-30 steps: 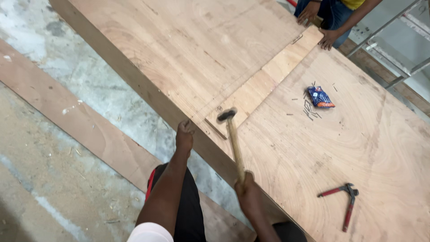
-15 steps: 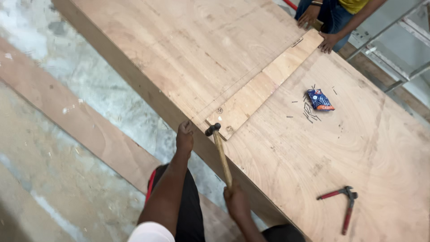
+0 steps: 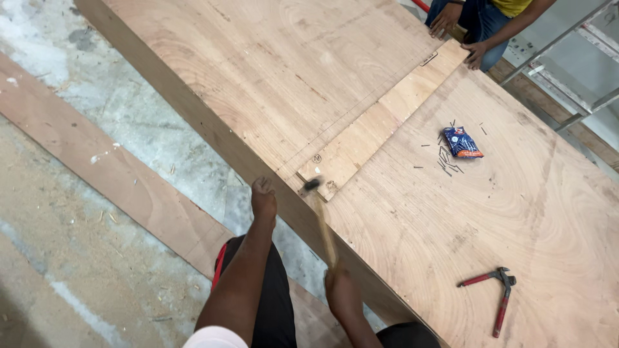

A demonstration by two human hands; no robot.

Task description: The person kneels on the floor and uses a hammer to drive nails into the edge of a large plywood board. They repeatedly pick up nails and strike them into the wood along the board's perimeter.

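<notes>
Hammer [image 3: 320, 216]: wooden handle, dark metal head, gripped low on the handle by the right hand [image 3: 340, 291], fingers wrapped shut round it; a low grip gives the longest swing. The head is blurred and sits at the near end of the narrow wood strip [image 3: 380, 125], where a nail would go, though no nail can be made out. Left hand [image 3: 263, 198]: fingers closed together and pressed on the front edge of the big plywood sheet [image 3: 477, 219], just beside the hammer head, apparently bracing the work. The strip lies across the seam between two sheets, bridging them. At its far end another person's hands [image 3: 476, 55] rest on it, probably keeping it aligned. Blue nail packet [image 3: 462, 142] with loose nails [image 3: 446, 161] scattered beside it, within reach. Red-handled pincers [image 3: 495, 298] lie apart to the right.
</notes>
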